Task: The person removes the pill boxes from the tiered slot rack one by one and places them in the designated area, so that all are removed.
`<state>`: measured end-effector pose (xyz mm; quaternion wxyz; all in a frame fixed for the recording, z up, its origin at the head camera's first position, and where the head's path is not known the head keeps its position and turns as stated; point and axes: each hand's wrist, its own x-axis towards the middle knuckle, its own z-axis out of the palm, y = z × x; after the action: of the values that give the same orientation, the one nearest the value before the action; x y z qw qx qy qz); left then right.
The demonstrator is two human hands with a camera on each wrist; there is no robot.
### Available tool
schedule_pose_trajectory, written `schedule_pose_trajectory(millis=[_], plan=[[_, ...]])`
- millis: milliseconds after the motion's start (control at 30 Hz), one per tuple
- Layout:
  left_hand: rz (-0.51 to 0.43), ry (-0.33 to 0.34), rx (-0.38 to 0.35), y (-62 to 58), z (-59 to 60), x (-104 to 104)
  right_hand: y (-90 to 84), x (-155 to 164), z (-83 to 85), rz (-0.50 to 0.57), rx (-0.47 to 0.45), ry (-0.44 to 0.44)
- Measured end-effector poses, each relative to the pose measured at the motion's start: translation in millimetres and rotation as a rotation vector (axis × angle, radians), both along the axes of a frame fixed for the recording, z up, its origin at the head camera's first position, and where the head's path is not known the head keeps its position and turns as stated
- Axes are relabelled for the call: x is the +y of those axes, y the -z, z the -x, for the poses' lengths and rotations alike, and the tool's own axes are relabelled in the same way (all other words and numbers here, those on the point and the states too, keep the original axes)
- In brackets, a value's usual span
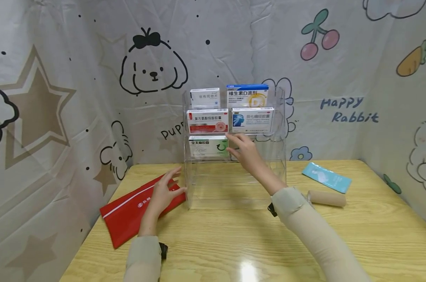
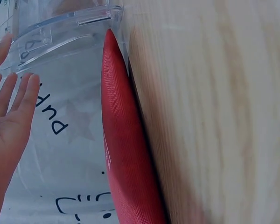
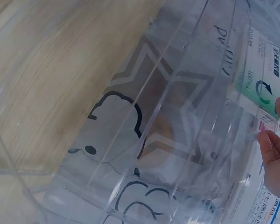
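Observation:
A clear tiered display rack (image 1: 188,188) stands on the table with medicine boxes on its upper tiers. My right hand (image 1: 247,150) reaches to the right end of a white and green medicine box (image 1: 207,147) on the third tier. In the right wrist view, that hand's fingertips (image 3: 267,140) are right at the end of the green box (image 3: 259,88), fingers slightly bent. My left hand (image 1: 162,194) is beside the rack's lower left side, above a red zip pouch (image 1: 128,211), its fingers spread and nothing in them.
Above the green box sit a red and white box (image 1: 208,122) and a blue and white box (image 1: 253,120). A white box (image 1: 205,98) and a vitamin D box (image 1: 247,96) fill the top tier. At right lie a turquoise packet (image 1: 326,177) and a brown cardboard tube (image 1: 327,198).

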<state>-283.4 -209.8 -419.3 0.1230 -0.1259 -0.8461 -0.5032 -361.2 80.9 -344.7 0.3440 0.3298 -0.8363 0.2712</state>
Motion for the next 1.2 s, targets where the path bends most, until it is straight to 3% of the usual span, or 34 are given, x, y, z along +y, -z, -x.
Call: schedule_pose_trajectory(millis=[400, 567, 733, 1200], plan=[[0.055, 0.073, -0.058, 0.6, 1.9, -1.7, 1.6, -5.3, 6.9, 0.026, -0.033, -0.034], [0.045, 0.076, -0.078, 0.5, 2.8, -2.7, 4.9, -9.0, 8.3, 0.075, -0.027, -0.056], [0.007, 0.088, -0.110, 1.9, 3.5, -3.5, 7.2, -13.8, 8.1, 0.140, -0.079, -0.078], [-0.010, 0.103, -0.107, 2.7, 4.4, -4.4, 8.5, -20.2, 13.5, 0.227, -0.150, -0.029]])
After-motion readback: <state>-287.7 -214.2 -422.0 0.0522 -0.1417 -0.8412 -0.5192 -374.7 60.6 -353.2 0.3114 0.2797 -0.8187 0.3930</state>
